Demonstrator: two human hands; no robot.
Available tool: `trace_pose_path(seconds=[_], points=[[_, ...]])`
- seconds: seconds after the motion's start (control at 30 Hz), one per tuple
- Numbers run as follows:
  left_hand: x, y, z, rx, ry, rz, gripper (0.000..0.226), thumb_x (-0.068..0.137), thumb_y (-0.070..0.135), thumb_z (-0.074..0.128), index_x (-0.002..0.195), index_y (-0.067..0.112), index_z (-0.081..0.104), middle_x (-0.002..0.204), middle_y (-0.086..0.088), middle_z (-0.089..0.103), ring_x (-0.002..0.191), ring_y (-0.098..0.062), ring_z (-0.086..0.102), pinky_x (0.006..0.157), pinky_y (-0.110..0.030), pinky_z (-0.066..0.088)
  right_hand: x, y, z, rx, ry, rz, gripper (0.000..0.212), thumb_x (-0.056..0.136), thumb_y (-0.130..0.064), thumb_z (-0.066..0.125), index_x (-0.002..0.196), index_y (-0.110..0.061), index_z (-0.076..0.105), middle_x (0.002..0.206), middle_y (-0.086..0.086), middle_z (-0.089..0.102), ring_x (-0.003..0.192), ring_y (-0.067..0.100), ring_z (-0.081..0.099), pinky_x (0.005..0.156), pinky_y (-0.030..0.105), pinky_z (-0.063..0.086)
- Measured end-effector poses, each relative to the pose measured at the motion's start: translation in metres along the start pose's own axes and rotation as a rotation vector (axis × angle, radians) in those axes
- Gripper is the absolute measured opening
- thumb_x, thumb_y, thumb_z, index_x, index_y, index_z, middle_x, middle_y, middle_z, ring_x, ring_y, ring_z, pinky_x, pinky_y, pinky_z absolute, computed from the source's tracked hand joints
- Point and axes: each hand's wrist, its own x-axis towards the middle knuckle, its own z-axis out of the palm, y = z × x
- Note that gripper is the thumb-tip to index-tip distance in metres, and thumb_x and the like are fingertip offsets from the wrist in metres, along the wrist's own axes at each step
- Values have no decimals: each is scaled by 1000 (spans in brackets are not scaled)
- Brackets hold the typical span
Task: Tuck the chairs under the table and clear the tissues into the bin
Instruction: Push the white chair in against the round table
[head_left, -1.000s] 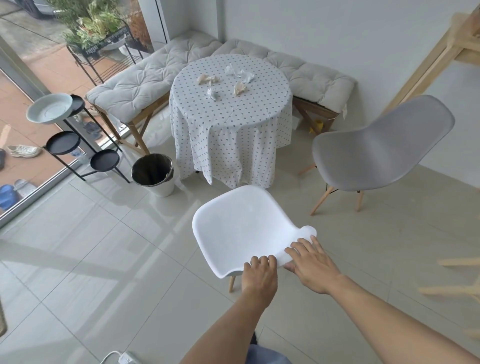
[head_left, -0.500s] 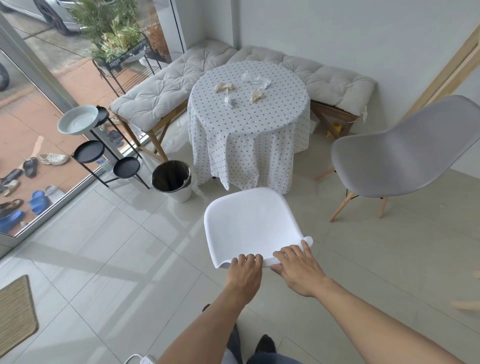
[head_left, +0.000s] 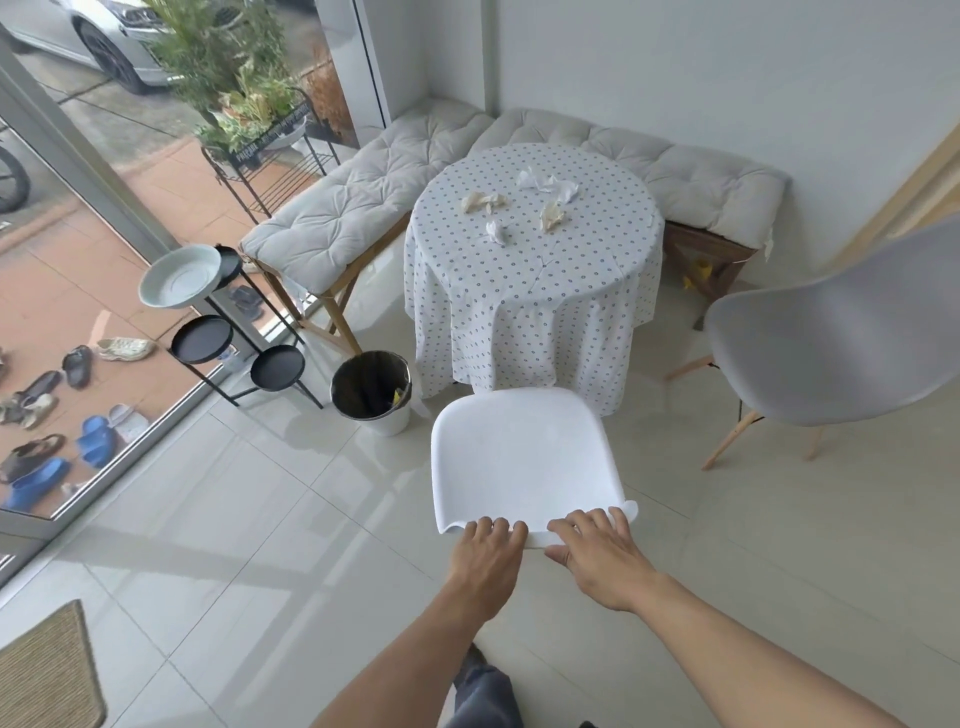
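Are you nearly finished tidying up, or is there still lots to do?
Lots left. Nothing looks finished yet. In hand: both hands, left hand and right hand, grip the white chair's back, with its front edge near the tablecloth. The grey chair stands away from the table. The tissues all lie on the table, not in the bin.

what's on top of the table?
On the table, over its dotted cloth: several crumpled tissues, some white, some beige. The draped cloth hides the tabletop and everything underneath.

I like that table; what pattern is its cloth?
The tablecloth is white with small blue-grey dots, clear in the head view.
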Motion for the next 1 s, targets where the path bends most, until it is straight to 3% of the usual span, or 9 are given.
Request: trace_pose_path(seconds=[0.1,0.17,0.27,0.5,1.0], points=[[16,-36,-9,-25,-11,35,31,94,8,49,125,11,45,116,-12,57,110,-35,55,94,-44,42,28,-14,-11,6,6,31,43,107,-54,26,140,-31,40,137,-3,51,126,28,43,115,50,18],[26,-56,-13,-31,2,57,24,103,23,43,125,12,45,118,-12,57,112,-35,54,96,-45,42,46,-23,-18,3,9,52,44,106,-54,26,140,-30,40,137,-2,51,125,28,44,114,50,19],[38,-81,-20,-33,26,79,36,108,39,32,126,12,48,118,-12,57,113,-35,51,102,-48,41,72,-38,-28,7,13,83,43,106,-55,26,139,-30,41,137,-1,52,123,28,45,112,49,21],[66,-125,-38,-20,17,23,25,108,29,34,122,13,48,119,-9,55,118,-32,48,105,-45,38,122,-62,-48,16,30,133,45,106,-55,25,136,-28,44,131,1,55,119,30,48,107,49,26],[161,-213,-91,-20,-49,12,29,110,29,34,127,10,47,127,-12,52,129,-32,42,111,-45,36,246,-72,-90,96,55,193,52,104,-60,20,133,-26,46,132,3,56,119,32,47,105,53,25]])
